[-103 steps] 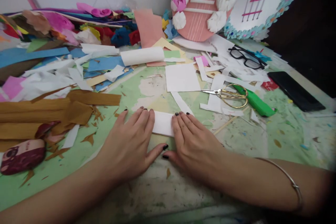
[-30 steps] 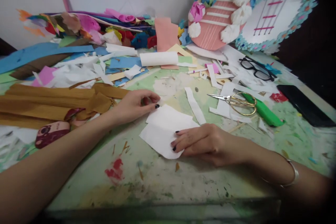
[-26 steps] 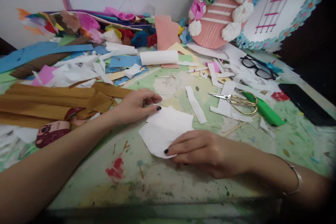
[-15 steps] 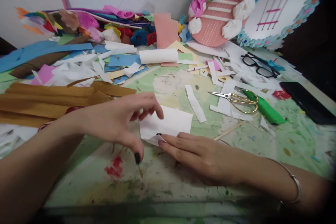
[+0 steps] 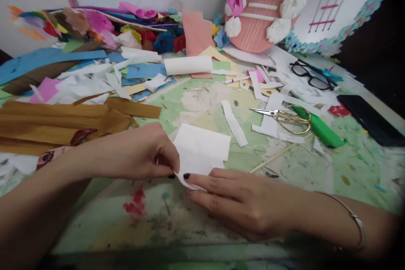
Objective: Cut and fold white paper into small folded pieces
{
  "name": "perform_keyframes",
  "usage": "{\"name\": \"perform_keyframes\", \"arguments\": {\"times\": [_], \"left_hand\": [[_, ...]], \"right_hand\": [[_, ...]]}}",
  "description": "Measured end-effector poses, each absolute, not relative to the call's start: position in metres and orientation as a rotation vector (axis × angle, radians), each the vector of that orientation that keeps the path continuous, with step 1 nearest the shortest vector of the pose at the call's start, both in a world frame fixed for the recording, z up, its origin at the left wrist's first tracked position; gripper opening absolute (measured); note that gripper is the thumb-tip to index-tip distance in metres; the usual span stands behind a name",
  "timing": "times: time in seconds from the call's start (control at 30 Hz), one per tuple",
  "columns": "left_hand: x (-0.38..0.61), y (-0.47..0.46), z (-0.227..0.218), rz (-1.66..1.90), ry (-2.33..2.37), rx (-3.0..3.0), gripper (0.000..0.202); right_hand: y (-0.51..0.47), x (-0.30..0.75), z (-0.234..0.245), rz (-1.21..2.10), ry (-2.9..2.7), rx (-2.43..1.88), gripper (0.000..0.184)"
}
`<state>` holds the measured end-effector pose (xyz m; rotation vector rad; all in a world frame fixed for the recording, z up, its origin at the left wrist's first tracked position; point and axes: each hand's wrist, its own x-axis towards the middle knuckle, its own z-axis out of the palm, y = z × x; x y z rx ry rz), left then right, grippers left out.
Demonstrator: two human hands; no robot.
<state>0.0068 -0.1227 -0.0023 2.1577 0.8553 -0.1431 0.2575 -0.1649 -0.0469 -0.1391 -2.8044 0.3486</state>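
The left hand (image 5: 136, 156) pinches thumb and forefinger together on the near corner of the white paper (image 5: 202, 147). The paper lies flat mid-table, at 12 o'clock from both hands. The right hand (image 5: 234, 202) lies flat with fingers spread, its index tip pressing that same corner. The sheet looks thin, so a hard tug against the pressing finger could tear or crease it, and a loose pinch could let it slide. The table (image 5: 196, 223) edge runs close at 6 o'clock. Bare surface opens toward 12, bounded by brown crepe strips (image 5: 63, 120) at 9 o'clock, a white strip (image 5: 233, 122) at 1 and scissors (image 5: 284, 116) at 2.
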Motion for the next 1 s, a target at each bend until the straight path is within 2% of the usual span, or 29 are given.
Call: {"name": "perform_keyframes", "arguments": {"times": [0.1,0.27,0.4,0.6,0.77,1.0], "left_hand": [[-0.001,-0.115,-0.007,-0.050,0.833,2.183,0.017],[-0.013,-0.102,-0.014,0.076,0.895,2.213,0.015],[-0.014,-0.099,-0.016,0.082,0.935,2.193,0.016],[-0.011,-0.099,-0.022,0.055,0.959,2.243,0.015],[-0.012,-0.099,-0.022,0.021,0.959,2.230,0.014],[-0.012,-0.097,-0.025,-0.043,0.968,2.204,0.013]], "right_hand": [[-0.163,0.256,-0.044,0.453,-2.784,-0.040,0.045],[-0.164,0.258,-0.042,0.436,-2.867,-0.156,0.051],[-0.164,0.258,-0.046,0.318,-2.824,-0.270,0.044],[-0.163,0.259,-0.055,0.191,-2.643,-0.363,0.017],[-0.161,0.259,-0.054,0.131,-2.604,-0.424,0.023],[-0.160,0.259,-0.050,0.274,-2.703,-0.570,0.023]]}}
